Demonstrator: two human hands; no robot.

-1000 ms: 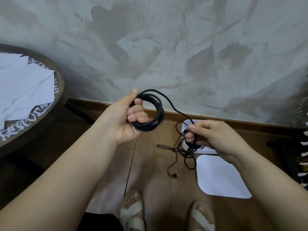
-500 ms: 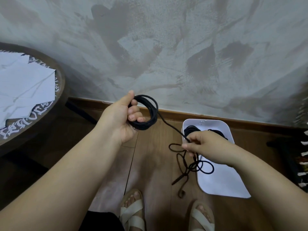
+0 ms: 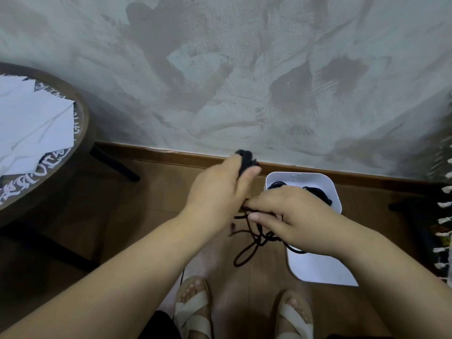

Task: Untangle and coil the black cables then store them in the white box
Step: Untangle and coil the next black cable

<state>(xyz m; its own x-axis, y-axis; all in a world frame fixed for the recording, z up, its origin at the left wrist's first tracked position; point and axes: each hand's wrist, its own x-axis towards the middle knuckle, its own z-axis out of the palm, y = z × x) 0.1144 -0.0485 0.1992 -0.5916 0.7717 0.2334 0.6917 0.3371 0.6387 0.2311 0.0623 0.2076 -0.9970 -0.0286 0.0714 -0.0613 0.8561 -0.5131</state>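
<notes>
My left hand [image 3: 217, 189] grips a coil of black cable [image 3: 245, 160], back of the hand toward me, so only the coil's top edge shows above my fingers. My right hand [image 3: 291, 216] pinches the loose part of the same cable right beside the left hand. A tangled tail of black cable [image 3: 252, 243] hangs in loops below both hands. The white box [image 3: 325, 184] stands on the floor by the wall, behind my right hand, with black cables [image 3: 318, 192] lying inside it. Its white lid [image 3: 318, 270] lies flat on the floor in front of it.
A round wooden table [image 3: 80, 133] with white paper [image 3: 31, 123] on it stands at the left. The grey wall and wooden baseboard [image 3: 171, 155] run behind. My sandalled feet [image 3: 193, 304] are on the wooden floor. A fringed rug edge [image 3: 444, 216] lies at the right.
My left hand has turned over and moved right with the coil, toward my right hand. My right hand has risen with the loose cable, and the two hands now meet.
</notes>
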